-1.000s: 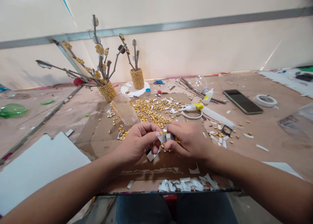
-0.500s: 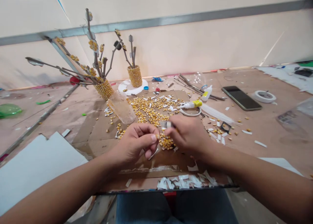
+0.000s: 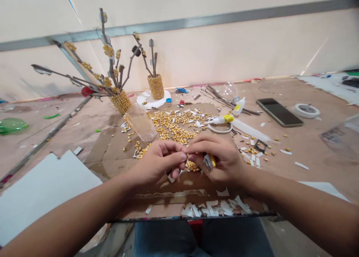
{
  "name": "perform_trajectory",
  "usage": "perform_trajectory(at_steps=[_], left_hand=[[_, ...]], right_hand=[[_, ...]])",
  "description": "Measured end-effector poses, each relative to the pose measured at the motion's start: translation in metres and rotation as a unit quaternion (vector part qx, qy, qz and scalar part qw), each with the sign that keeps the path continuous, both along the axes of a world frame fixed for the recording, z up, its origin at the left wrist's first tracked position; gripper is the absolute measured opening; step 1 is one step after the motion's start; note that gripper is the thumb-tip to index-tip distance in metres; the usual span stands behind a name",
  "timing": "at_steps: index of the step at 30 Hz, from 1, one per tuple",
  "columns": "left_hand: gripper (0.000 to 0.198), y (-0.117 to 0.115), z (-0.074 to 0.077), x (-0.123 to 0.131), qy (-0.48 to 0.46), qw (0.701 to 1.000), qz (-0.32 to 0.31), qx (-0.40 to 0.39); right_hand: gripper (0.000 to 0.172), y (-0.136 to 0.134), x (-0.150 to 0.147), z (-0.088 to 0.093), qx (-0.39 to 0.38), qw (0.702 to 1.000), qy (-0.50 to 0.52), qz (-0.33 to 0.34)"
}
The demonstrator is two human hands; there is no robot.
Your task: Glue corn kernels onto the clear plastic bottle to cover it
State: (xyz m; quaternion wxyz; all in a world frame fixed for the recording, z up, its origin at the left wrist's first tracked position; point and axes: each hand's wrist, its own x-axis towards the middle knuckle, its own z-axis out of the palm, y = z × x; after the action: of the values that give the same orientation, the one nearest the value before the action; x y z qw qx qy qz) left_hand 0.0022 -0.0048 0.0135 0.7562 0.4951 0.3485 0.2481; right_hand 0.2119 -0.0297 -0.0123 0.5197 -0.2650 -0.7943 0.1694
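Note:
My left hand (image 3: 165, 160) is closed in a pinch, thumb against forefinger, on something too small and hidden to make out. Its fingertips meet those of my right hand (image 3: 217, 156). Curled in my right palm is a yellow utility knife (image 3: 209, 162) with a metal end, while the thumb and forefinger pinch toward the left fingertips. Below and behind both hands, loose corn kernels (image 3: 179, 127) lie spread over a cardboard sheet (image 3: 108, 152). A clear plastic piece (image 3: 140, 123) rests beside the left hand, against a corn-covered pot (image 3: 121, 102) that leans and holds twigs.
A second corn-covered pot (image 3: 156, 87) stands on a white disc behind. Glue bottles (image 3: 224, 119), a phone (image 3: 279, 112) and a tape roll (image 3: 306, 110) lie to the right. White paper scraps (image 3: 215, 208) line the front edge; a white board (image 3: 47, 197) lies left.
My right hand has turned and brought its fingertips against the left ones. The knife's metal end, raised between the hands before, now sits back in the right palm, pointing down.

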Motion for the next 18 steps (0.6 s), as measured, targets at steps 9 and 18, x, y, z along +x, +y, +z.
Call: perform_trajectory(at_steps=[9,18], left_hand=[[0.027,0.033,0.024,-0.047,0.128,0.677,0.153,0.709],[0.085,0.097,0.043,-0.102,0.358,0.679,0.035,0.64]], right_hand=[[0.01,-0.003,-0.001,-0.003,-0.098,0.99,0.09,-0.044],[0.003,0.01,-0.001,-0.003,-0.19,0.975,0.097,-0.069]])
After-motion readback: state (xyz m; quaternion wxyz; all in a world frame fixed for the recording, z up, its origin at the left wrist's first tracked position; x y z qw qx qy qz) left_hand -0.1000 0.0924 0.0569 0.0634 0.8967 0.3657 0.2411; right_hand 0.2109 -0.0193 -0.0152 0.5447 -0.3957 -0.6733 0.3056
